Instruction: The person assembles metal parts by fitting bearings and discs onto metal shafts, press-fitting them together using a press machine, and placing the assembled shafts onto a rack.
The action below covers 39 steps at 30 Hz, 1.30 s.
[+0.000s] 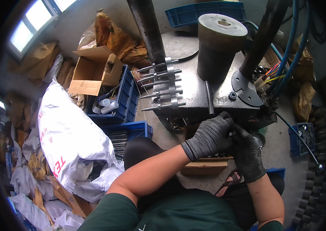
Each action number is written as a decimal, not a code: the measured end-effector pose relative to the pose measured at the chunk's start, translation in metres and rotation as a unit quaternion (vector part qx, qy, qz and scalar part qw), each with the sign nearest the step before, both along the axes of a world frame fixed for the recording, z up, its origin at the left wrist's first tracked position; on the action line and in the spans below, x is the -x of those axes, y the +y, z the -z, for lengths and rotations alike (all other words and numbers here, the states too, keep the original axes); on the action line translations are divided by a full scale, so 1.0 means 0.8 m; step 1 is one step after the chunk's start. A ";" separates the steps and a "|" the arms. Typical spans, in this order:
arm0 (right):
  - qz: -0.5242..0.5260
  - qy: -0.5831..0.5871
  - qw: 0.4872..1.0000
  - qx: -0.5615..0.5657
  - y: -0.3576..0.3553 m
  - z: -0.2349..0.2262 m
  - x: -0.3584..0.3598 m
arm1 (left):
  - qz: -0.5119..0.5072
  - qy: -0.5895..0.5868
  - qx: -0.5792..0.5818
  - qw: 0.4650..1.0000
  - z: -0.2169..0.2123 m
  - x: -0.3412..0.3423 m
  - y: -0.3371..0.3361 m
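Note:
My left hand [211, 136] and my right hand [249, 156], both in dark grey knit gloves, meet just in front of the metal worktable [190, 98]. Their fingers are curled together around a small thing that they mostly hide; only a light metallic spot shows between them. Just beyond my left hand, a plain steel rod [209, 96] points toward me over the table's front edge. Along the table's left side lie several pointed steel shafts [163, 82], each with a ring on it. A small ball bearing [232, 95] rests next to a dark half-round plate [246, 90].
A thick steel cylinder [219, 50] stands on the table between two dark columns [147, 30]. At left are a white woven sack [70, 134], an open cardboard box [89, 73] and blue crates [126, 96]. A blue bin [302, 140] and hoses [294, 50] are at right.

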State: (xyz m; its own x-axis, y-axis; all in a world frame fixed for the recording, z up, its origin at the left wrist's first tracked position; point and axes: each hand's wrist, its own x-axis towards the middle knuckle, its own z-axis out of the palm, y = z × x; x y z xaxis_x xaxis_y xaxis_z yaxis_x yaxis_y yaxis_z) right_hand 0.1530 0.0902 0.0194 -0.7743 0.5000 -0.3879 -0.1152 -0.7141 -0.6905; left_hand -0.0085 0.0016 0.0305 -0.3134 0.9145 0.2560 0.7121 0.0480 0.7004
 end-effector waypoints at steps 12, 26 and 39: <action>-0.023 0.013 0.992 0.121 -0.004 0.005 0.004 | 0.017 -0.021 -0.034 0.999 0.006 0.004 -0.006; 0.090 -0.021 0.835 -0.543 -0.001 -0.031 -0.002 | 0.063 -0.466 -0.056 0.881 0.008 0.014 -0.019; 0.063 0.036 0.655 -0.752 0.006 -0.021 0.004 | 0.100 -0.712 0.046 0.694 -0.002 -0.003 -0.028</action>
State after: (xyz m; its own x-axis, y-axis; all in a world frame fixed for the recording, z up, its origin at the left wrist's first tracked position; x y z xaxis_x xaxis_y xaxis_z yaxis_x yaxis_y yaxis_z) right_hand 0.1500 0.0952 0.0361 -0.6793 0.3358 0.6525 -0.1794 0.7862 -0.5914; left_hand -0.0058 -0.0212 0.0321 -0.0537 0.9679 -0.2456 -0.6996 0.1390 0.7009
